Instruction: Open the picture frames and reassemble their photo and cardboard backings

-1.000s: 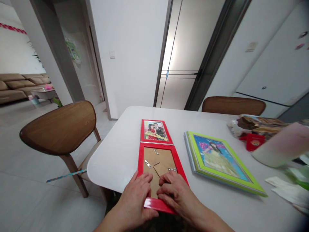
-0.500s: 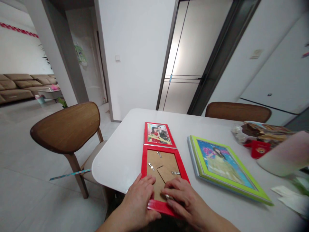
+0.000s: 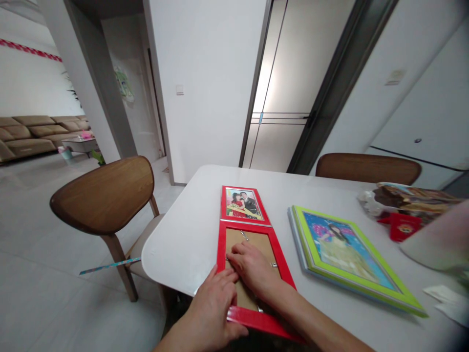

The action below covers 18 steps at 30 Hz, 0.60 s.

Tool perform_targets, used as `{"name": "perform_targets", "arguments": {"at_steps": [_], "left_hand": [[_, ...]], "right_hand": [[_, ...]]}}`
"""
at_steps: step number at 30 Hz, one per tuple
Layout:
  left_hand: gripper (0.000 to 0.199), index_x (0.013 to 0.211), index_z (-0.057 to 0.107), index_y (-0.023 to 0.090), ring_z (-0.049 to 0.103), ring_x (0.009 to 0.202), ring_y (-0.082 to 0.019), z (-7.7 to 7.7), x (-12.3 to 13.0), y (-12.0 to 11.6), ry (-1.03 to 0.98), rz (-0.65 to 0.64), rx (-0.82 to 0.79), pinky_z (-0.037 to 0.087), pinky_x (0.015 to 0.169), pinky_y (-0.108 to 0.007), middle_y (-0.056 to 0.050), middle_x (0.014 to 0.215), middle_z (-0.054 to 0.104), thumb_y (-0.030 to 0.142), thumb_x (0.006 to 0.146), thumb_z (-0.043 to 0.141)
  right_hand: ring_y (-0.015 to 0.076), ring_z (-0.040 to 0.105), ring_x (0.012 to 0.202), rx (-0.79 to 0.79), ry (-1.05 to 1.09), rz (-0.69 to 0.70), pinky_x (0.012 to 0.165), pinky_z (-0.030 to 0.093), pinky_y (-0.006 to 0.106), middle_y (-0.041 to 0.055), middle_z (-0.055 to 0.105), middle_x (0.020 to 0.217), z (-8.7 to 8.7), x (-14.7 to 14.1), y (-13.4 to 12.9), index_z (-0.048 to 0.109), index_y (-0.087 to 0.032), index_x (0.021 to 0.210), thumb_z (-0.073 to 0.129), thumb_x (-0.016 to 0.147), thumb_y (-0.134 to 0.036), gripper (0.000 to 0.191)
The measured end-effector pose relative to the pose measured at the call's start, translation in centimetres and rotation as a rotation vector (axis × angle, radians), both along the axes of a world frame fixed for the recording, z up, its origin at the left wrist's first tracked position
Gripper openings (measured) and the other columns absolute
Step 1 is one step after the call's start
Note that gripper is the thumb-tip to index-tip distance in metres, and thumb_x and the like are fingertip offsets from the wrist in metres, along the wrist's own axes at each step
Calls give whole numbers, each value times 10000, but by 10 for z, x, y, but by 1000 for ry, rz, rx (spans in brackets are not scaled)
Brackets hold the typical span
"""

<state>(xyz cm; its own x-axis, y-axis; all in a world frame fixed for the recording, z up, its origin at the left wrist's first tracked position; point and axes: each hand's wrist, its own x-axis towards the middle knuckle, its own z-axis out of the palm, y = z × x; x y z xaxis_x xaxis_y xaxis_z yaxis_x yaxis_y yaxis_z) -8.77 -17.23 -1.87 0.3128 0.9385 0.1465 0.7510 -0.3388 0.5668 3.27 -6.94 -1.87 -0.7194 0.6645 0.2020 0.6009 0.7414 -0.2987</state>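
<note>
A red picture frame lies back side up at the table's near edge, its brown backing board showing. My left hand grips its near left corner, thumb under the near edge and fingers over the left side. Reaching across the board, my right hand has its bent fingertips pressed on a small metal clip at the left side, mostly covered. Other metal clips show at the far side and the right side. Beyond touches a second red picture frame, face up with a photo of a couple.
On the right, a lime-green picture frame rests on a stack. A red packet, a plastic bag and white tissue lie farther right on the white table. Wooden chairs stand left and at the back.
My right hand has moved from the near clip, up and left across the board, to the left clip. My left hand keeps its grip on the frame's corner.
</note>
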Motion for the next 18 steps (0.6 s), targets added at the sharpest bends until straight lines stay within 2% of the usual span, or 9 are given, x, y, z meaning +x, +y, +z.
{"name": "perform_targets", "arguments": {"at_steps": [4,9,13,18], "left_hand": [[402,805,535,185,361,1162,-211,1,0,0,-5,10,6,215,991,-356,-74,1214,480,334,501,752],[434,819,548,180,374,1156,-223,0,0,-2,23,20,-45,197,1001,-380,-91,1238,458,369,487,754],[423,826,556,177,382,1150,-226,2,0,-4,14,41,-48,207,1000,-386,-93,1233,464,347,491,750],[492,923,553,146,375,1155,-251,9,7,-4,69,51,-77,201,1005,-415,-126,1237,453,355,514,728]], "right_hand": [[121,478,699,-20,5,18,639,332,226,22,567,703,2,3,-1,612,-172,650,427,804,-242,251],[137,535,713,-22,64,-231,634,356,235,55,617,790,3,11,27,608,-153,825,388,808,-256,243],[177,555,673,-22,67,-425,584,343,261,86,632,724,-2,13,52,609,-147,728,432,772,-292,232],[195,562,642,-47,113,-506,553,336,265,104,630,678,-2,9,61,602,-142,671,479,727,-297,206]]}}
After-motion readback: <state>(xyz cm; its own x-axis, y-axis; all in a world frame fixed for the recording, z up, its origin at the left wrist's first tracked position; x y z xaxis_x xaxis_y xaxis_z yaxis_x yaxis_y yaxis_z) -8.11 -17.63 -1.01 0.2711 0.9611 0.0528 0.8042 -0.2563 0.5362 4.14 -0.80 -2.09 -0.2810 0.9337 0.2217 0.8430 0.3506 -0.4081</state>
